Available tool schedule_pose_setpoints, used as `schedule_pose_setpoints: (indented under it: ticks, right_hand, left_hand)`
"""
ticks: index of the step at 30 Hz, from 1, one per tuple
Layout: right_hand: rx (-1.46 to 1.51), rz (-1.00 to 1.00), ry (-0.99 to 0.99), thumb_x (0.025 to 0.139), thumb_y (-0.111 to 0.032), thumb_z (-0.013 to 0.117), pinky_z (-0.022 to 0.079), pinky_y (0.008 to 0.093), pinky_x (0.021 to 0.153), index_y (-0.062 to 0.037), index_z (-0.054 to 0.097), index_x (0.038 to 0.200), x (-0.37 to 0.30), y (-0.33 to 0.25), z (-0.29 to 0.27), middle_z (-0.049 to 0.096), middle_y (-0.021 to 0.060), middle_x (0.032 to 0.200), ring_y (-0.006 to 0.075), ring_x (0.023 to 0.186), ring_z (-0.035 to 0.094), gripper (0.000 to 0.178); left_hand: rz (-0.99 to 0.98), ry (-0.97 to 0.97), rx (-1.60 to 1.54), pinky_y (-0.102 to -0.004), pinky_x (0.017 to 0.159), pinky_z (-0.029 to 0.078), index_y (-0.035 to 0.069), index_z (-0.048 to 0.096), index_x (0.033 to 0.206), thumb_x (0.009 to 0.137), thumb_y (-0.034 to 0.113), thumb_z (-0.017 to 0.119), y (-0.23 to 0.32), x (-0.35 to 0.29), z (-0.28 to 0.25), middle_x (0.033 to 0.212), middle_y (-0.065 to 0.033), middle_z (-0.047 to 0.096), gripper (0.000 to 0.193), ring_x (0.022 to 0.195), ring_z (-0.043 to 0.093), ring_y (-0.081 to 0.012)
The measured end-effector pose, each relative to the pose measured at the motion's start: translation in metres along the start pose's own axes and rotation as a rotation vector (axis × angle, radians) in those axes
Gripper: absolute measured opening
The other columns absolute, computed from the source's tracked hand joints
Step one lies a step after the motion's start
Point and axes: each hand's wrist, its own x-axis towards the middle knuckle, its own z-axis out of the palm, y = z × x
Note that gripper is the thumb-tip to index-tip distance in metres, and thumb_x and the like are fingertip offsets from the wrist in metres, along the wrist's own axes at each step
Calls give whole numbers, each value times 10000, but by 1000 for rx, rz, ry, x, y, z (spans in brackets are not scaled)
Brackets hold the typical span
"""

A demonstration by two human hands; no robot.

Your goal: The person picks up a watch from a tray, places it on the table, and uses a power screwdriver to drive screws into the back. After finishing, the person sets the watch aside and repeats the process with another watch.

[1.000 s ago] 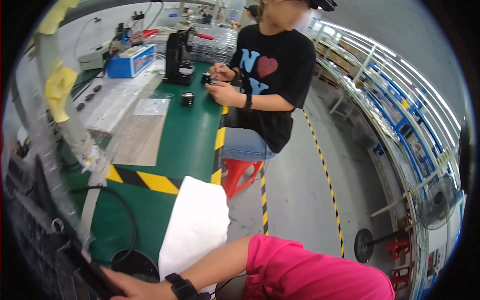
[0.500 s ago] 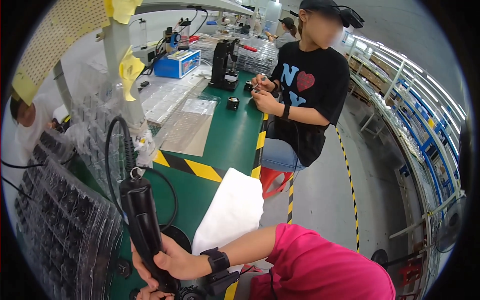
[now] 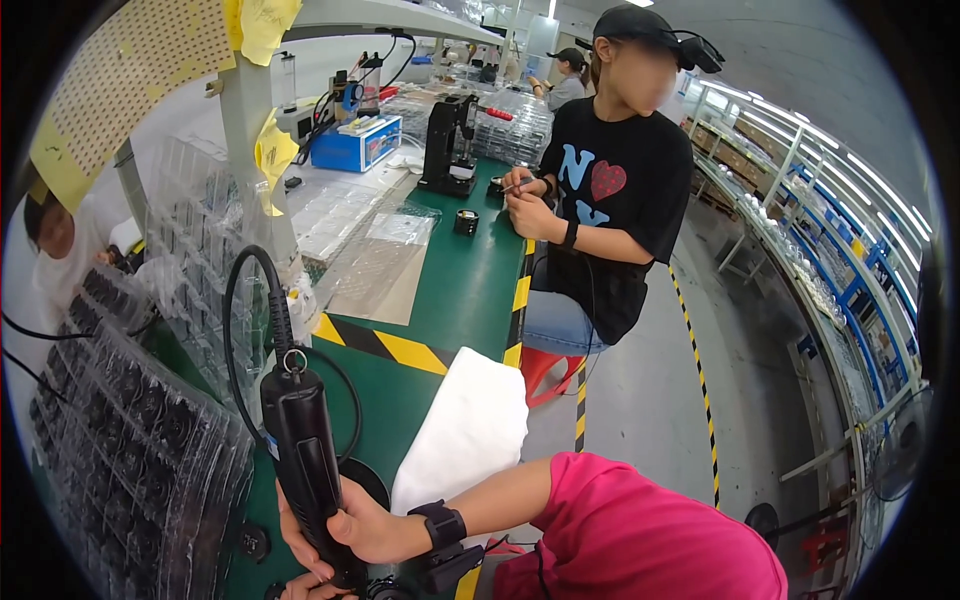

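Probably stiff and weighty, the driver rises tilted from the right hand, which grasps it low, likely the best hold, while the left hand, just below, is too cropped to tell.

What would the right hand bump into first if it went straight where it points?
The right hand points left, so probably the stacked plastic trays, though depth is unclear; the small black part may lie lower.
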Motion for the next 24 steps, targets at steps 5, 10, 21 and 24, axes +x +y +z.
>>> schedule_pose_setpoints:
  ticks: [5,10,21,24]
  right_hand:
    - [13,10,13,807,-639,662,449,243,531,-54,390,1166,0,1,-1,558,93,766,126,557,538,738]
    - [30,-74,-94,916,-542,598,460,246,512,-64,390,1213,-1,7,-4,551,94,784,121,546,524,599]
    - [31,-51,-116,905,-561,609,458,234,510,-62,393,1229,-5,3,-2,559,100,793,114,544,519,633]
    - [60,-44,-115,891,-568,625,454,233,506,-60,393,1219,-4,5,2,564,99,780,113,539,517,647]
  left_hand:
    - [14,-9,-6,-442,911,408,2,662,907,824,65,697,-5,0,0,1065,-169,619,110,1009,558,-362]
    - [2,-32,14,-443,913,406,8,669,898,808,66,713,-4,2,-2,1084,-162,618,116,1023,555,-356]
    - [76,-31,16,-444,916,399,10,671,844,773,32,734,-1,1,-1,1119,-146,617,98,1025,555,-348]
    - [68,-33,16,-441,917,400,9,670,861,764,14,734,-2,-1,-1,1121,-146,617,116,1025,554,-350]
